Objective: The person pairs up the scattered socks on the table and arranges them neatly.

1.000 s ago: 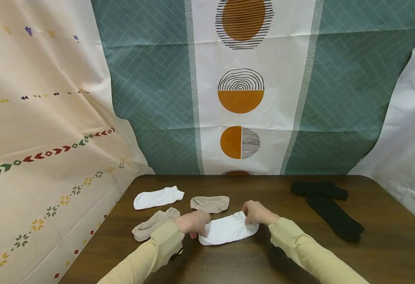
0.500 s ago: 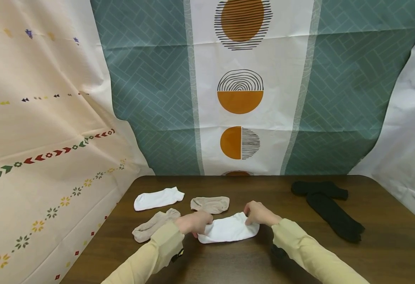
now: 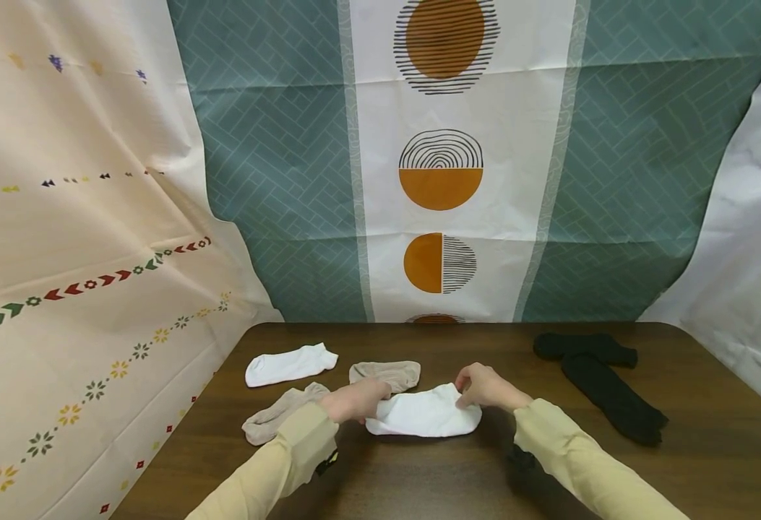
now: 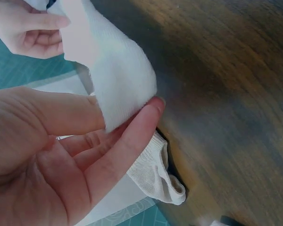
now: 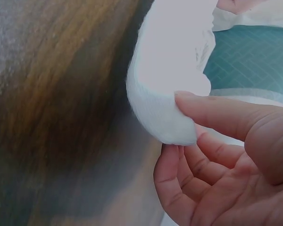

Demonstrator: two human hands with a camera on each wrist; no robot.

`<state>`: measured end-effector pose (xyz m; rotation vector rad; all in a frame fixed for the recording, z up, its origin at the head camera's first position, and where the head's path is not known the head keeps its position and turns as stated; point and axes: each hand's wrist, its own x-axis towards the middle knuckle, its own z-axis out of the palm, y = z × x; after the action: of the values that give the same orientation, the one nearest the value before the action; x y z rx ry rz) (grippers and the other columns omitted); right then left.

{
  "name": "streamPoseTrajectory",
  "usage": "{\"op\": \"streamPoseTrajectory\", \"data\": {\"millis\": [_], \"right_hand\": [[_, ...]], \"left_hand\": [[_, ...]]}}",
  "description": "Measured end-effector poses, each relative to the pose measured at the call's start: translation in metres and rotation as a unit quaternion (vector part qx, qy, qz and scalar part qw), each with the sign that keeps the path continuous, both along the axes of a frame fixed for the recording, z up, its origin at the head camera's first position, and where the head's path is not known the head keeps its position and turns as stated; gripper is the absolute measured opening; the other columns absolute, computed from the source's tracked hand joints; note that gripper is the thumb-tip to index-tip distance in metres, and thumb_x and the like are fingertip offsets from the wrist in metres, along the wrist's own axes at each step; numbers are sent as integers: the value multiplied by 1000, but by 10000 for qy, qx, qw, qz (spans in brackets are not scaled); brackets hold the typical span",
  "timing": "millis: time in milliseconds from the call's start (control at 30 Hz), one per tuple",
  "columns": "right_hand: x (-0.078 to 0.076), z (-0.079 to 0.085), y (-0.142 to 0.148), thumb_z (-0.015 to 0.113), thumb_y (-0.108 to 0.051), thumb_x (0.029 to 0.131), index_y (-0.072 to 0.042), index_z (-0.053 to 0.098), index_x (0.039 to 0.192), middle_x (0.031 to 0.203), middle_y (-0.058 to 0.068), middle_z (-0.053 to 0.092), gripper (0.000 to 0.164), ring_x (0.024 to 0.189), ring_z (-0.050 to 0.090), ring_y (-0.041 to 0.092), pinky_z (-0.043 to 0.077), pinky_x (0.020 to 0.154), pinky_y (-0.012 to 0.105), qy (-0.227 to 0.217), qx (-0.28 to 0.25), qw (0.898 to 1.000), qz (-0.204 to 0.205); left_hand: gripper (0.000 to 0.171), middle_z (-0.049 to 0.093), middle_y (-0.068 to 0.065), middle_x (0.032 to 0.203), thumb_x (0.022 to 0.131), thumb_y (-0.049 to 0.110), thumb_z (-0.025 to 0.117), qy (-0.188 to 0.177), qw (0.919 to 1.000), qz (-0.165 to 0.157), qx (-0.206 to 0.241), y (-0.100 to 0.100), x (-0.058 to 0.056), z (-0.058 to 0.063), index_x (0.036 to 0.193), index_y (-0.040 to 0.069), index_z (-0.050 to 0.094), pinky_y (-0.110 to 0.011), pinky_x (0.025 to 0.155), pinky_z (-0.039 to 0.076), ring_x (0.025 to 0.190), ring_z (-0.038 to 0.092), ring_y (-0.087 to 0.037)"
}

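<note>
Both hands hold a short white sock (image 3: 426, 414) between them, stretched sideways over the middle of the table. At its left end, my left hand (image 3: 357, 399) pinches the cloth, and the left wrist view shows thumb and fingers (image 4: 127, 146) on either side of the sock (image 4: 122, 70). My right hand (image 3: 489, 388) pinches the opposite end. In the right wrist view, its thumb (image 5: 207, 110) lies on top of the white fabric (image 5: 170, 61) with the fingers curled below. Just behind the held sock lies a beige sock (image 3: 389, 374), partly hidden by the left hand.
Another white sock (image 3: 289, 365) lies at the back left of the brown table (image 3: 413, 480). A second beige sock (image 3: 282, 415) rests beside the left forearm. Two black socks (image 3: 585, 347) overlap at the right. A patterned curtain (image 3: 276, 159) hangs behind the table.
The white sock has shifted slightly right and away from me, its lower edge higher in the head view. My right hand has moved a little right. The other socks lie unmoved.
</note>
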<state>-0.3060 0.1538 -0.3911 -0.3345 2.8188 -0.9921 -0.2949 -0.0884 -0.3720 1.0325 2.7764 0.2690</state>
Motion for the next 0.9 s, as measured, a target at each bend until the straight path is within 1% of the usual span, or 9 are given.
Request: {"op": "streamPoseTrajectory", "data": {"millis": [67,133,233,333,433,600,700,800,900], "right_hand": [[1,1,3,75,1,68,0,61,84,74,5,54,22,63,49,18,46,56,31,-6,-72,10000,-13],[2,3,6,75,2,68,0,60,84,74,5,53,22,61,49,17,45,54,31,-6,-113,9999,-32],[3,4,10,75,1,68,0,60,84,73,4,53,22,59,49,16,44,52,29,-23,-154,9999,-60],[3,5,13,75,1,68,0,60,84,72,5,53,22,58,49,16,44,51,29,-43,-182,9998,-95],[3,5,17,75,1,69,0,60,84,72,5,53,22,57,48,16,44,51,30,-63,-211,9997,-114],[5,7,25,75,0,69,1,60,84,71,4,53,21,57,48,16,45,51,31,-39,-251,9996,-78],[5,8,29,75,0,70,2,60,85,71,4,53,22,57,48,17,45,51,31,-55,-277,9996,-71],[6,8,32,74,0,70,2,60,86,71,5,52,22,57,48,17,45,51,31,-65,-273,9996,-55],[7,8,35,74,1,70,2,60,85,71,4,52,21,57,48,17,45,51,30,-79,-315,9994,-118]], "left_hand": [[25,37,1,61,69,-19,59,41,10000,-37,67,1,-1,1,66,2,46,-16,39,36,51,39,-8],[32,30,3,58,67,-21,59,152,9997,-138,167,2,-2,2,62,4,40,-16,40,34,50,35,-7],[38,25,5,58,67,-21,58,203,9992,-221,270,4,-5,2,60,8,33,-16,40,32,48,31,-6],[32,26,5,57,68,-20,58,267,9990,-259,266,7,-8,3,61,5,40,-16,41,30,49,31,-7],[22,32,5,58,69,-18,59,347,9987,-279,248,9,-9,4,68,2,51,-17,43,30,52,35,-8],[20,40,4,63,71,-15,60,436,9985,-226,235,13,-11,4,75,4,55,-19,48,33,58,40,-11],[19,37,4,63,71,-14,61,575,9978,-253,222,15,-12,3,73,4,54,-19,51,32,59,38,-11],[19,33,4,62,72,-14,60,592,9979,-198,186,19,-14,2,72,4,54,-20,53,30,59,35,-11],[19,32,4,61,73,-14,59,548,9983,-89,161,23,-16,1,72,5,56,-21,54,29,60,34,-11]]}}
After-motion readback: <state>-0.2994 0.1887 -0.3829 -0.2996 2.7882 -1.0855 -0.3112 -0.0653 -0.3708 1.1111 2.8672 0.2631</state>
